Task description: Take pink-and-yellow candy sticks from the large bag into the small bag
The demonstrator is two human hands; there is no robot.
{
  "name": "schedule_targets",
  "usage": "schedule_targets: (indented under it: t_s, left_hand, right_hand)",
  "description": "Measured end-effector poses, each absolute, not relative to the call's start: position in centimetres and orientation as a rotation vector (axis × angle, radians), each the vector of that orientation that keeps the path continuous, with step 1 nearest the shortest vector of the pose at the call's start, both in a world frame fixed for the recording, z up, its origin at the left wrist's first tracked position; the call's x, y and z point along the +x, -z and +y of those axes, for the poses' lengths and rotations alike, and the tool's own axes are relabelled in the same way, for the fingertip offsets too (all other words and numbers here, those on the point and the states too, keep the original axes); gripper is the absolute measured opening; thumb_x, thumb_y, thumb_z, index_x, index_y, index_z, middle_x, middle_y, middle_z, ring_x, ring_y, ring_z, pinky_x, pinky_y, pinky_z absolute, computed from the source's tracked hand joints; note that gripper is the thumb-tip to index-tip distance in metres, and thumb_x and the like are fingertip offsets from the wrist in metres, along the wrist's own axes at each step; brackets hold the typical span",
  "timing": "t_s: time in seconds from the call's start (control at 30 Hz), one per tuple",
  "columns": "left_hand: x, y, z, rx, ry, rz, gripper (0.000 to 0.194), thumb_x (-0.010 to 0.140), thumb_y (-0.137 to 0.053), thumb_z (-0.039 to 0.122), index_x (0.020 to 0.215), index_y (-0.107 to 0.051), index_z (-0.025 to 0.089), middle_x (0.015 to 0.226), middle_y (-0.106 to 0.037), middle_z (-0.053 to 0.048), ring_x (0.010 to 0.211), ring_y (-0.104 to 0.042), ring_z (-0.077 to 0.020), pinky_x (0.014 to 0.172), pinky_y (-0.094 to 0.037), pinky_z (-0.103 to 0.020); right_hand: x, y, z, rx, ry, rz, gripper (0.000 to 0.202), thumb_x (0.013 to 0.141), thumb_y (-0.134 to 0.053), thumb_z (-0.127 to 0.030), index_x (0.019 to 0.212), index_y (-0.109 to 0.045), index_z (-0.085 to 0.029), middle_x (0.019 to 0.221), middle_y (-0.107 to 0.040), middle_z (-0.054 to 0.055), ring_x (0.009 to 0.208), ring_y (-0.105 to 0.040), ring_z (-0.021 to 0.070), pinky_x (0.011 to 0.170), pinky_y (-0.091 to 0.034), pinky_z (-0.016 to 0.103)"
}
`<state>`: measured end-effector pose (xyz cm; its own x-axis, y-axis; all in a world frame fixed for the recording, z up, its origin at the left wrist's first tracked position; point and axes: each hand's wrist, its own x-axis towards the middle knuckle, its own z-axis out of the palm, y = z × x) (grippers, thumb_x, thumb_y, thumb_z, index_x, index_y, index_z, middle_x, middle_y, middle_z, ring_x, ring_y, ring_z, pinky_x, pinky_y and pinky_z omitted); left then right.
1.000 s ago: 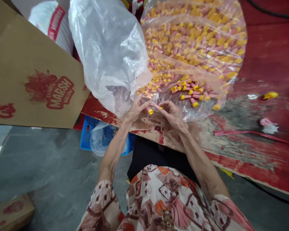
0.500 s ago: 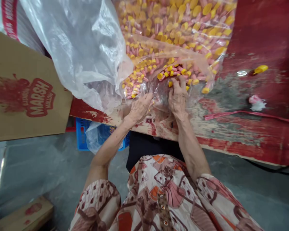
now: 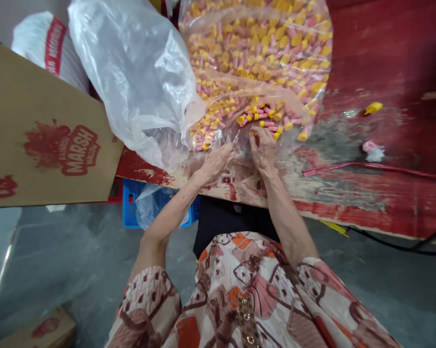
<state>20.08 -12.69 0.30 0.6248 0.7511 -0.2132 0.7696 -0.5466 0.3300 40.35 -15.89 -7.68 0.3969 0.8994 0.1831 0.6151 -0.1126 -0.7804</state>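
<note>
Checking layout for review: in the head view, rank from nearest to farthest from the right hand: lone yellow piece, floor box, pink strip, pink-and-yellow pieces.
1. Pink-and-yellow pieces, at the right hand
2. Pink strip, near end to the right
3. Lone yellow piece, farther right
4. Floor box, lower left

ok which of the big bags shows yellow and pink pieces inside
The clear bag on the right, filled with yellow and pink pieces. The cloudy plastic bag to its left and the red-banded white sack show none.
</note>
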Motion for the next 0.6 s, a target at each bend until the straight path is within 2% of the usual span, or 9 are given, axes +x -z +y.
schedule_targets:
  t_s: [0.1,0.23,0.33,0.43,0.6]
  left_hand:
    - [20.3,-0.1,-12.4,2.393,-0.008,1.23,0.016,0.116,-0.067,0.027,0.129,-0.069,0.02,0.121,-0.079,-0.012,0.12,-0.076,-0.0292,0.106,-0.058,-0.036]
    - [19.5,-1.0,-11.1,2.189,-0.057,1.187,0.008,0.114,-0.069,0.029,0.115,-0.069,0.022,0.102,-0.075,-0.004,0.1,-0.074,-0.0226,0.099,-0.061,-0.035]
    - [18.6,-1.9,-10.6,2.014,-0.12,1.178,0.012,0.116,-0.066,0.033,0.118,-0.069,0.022,0.107,-0.077,-0.003,0.093,-0.074,-0.0187,0.091,-0.063,-0.033]
    - [18.4,-2.2,-11.0,1.996,-0.198,1.248,0.012,0.116,-0.069,0.033,0.119,-0.07,0.021,0.112,-0.078,-0.004,0.094,-0.073,-0.018,0.091,-0.064,-0.032]
    - [19.6,-1.5,-13.6,2.237,-0.253,1.43,0.008,0.118,-0.067,0.026,0.124,-0.072,0.021,0.121,-0.078,-0.007,0.108,-0.073,-0.0215,0.105,-0.062,-0.037]
  right_hand:
    - [40.1,7.9,-15.7,-1.764,-0.456,-1.249,0.032,0.121,-0.046,-0.037,0.13,-0.075,-0.025,0.134,-0.08,0.015,0.125,-0.075,0.0296,0.113,-0.061,0.046]
    - [39.7,8.4,-15.5,-1.682,-0.49,-1.19,0.034,0.125,-0.045,-0.047,0.117,-0.07,-0.026,0.115,-0.081,0.01,0.109,-0.076,0.0267,0.106,-0.061,0.043]
    - [39.6,8.7,-15.3,-1.663,-0.518,-1.186,0.035,0.126,-0.046,-0.052,0.111,-0.066,-0.027,0.103,-0.079,0.007,0.102,-0.074,0.0242,0.102,-0.06,0.041]
    - [39.6,8.9,-15.1,-1.654,-0.532,-1.163,0.035,0.125,-0.046,-0.052,0.108,-0.064,-0.028,0.098,-0.077,0.006,0.099,-0.074,0.0249,0.098,-0.059,0.041]
    - [39.6,9.1,-15.2,-1.626,-0.555,-1.178,0.032,0.121,-0.048,-0.051,0.109,-0.066,-0.028,0.103,-0.078,0.008,0.1,-0.075,0.0278,0.097,-0.059,0.043]
